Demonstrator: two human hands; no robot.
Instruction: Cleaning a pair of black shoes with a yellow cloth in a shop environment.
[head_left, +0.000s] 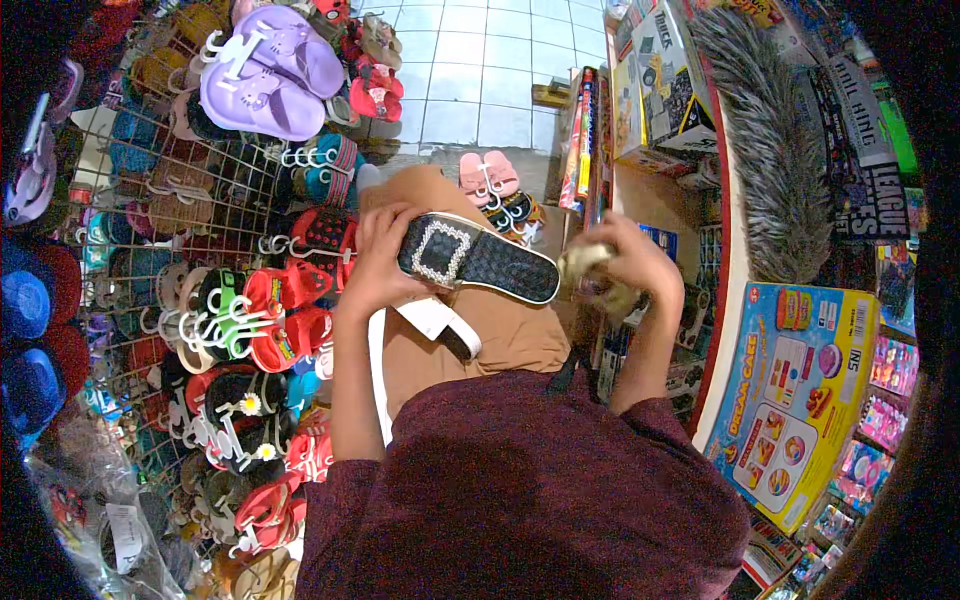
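Note:
My left hand (382, 262) grips a black slide sandal (510, 266) by its strap end, with a sparkling square buckle on the strap. The sandal lies level above my lap, its sole end pointing right. Beneath it, a second sandal with a pale sole (463, 337) and a white tag (421, 316) rests on my tan trousers. To the right of the sandal, my right hand (626, 251) is blurred and holds a yellowish-grey, crumpled thing (592, 266), whose kind I cannot tell.
A wire rack (225, 176) hung with sandals stands close on the left, with lilac slides (274, 75) at its top. Pink sandals (487, 176) lie on the floor ahead. Right of me, a shelf edge (724, 322) holds a boxed toy set (795, 405) and a grey furry item (772, 150).

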